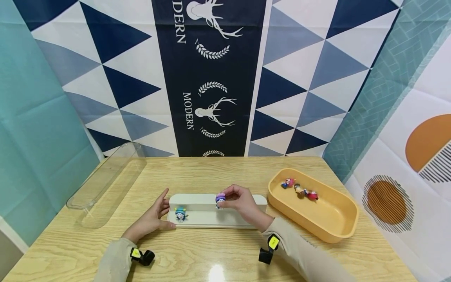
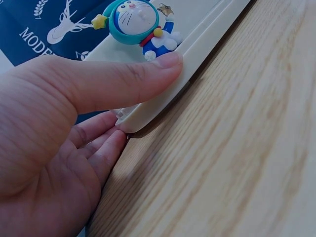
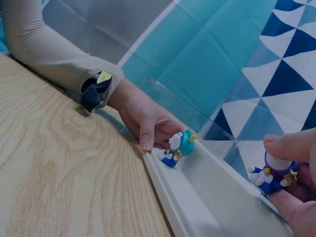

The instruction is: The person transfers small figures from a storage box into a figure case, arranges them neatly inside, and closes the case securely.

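Observation:
A long white tray (image 1: pixel 222 224) with a raised back step lies on the table. At its left end, my left hand (image 1: pixel 155 215) holds it, the thumb over the front edge and the fingertips at the end corner in the left wrist view. Close by that thumb, a blue-and-white cat figurine (image 2: pixel 136 27) with a teal hood sits on the tray. My right hand (image 1: pixel 243 203) pinches a second cat figurine (image 1: pixel 220 200) with a purple hat between thumb and fingers, over the tray's middle. In the right wrist view this figurine (image 3: pixel 271 173) carries a gold star.
To the right stands a yellow-orange bin (image 1: pixel 331 209) with several small figurines (image 1: pixel 300 190) lying at its far end. A clear plastic cover (image 1: pixel 109 184) is on the left of the wooden table (image 1: pixel 197 254). Patterned cloth (image 1: pixel 141 78) hangs behind and beside the table.

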The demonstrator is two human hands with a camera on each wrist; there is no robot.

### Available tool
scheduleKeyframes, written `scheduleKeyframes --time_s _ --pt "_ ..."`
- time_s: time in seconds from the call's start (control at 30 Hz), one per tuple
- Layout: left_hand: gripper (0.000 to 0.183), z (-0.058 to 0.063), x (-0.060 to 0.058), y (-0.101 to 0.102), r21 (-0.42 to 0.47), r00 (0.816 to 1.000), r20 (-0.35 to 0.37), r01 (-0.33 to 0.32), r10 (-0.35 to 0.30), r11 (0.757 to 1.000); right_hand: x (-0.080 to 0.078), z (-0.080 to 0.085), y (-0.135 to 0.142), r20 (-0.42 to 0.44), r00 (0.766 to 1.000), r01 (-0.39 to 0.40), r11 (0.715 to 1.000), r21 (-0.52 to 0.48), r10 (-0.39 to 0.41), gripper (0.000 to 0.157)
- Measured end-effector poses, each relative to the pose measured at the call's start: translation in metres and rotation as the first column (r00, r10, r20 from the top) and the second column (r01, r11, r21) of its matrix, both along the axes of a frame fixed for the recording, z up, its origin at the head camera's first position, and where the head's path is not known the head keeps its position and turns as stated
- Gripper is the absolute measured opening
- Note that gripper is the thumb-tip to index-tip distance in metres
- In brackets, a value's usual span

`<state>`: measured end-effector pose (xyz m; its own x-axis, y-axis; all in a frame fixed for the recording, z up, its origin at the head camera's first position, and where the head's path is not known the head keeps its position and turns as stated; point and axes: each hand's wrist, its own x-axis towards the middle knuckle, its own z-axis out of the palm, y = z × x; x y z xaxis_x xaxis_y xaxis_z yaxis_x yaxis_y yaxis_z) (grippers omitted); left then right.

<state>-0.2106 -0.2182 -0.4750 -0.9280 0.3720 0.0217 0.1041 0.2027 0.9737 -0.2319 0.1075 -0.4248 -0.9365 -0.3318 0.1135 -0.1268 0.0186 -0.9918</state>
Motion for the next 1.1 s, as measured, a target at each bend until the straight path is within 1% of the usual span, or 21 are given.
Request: scheduleKeyframes --time_s 0.37,0.47,0.87,1.1 --pt "0.126 0.0 0.0 -0.002 0.0 1.0 -0.016 0.013 -0.013 1.0 0.005 -0.006 -0.014 -0.088 0.996 -0.008 0.998 0.063 0.014 0.028" --pt "0.126 -0.001 0.0 -0.002 0.003 1.0 -0.014 0.016 -0.016 1.0 0.006 -0.008 -0.018 -0.096 0.995 -0.01 0.998 0.069 0.017 0.027" --pt "0.125 0.0 0.001 -0.002 0.01 1.0 -0.003 0.023 -0.023 1.0 0.014 -0.015 -0.035 -0.069 0.993 -0.089 0.996 0.015 0.09 0.024" --pt "0.125 0.002 0.001 -0.001 -0.002 1.0 0.0 0.014 -0.014 1.0 0.019 -0.016 -0.045 -0.09 0.988 -0.123 0.992 -0.01 0.122 0.025"
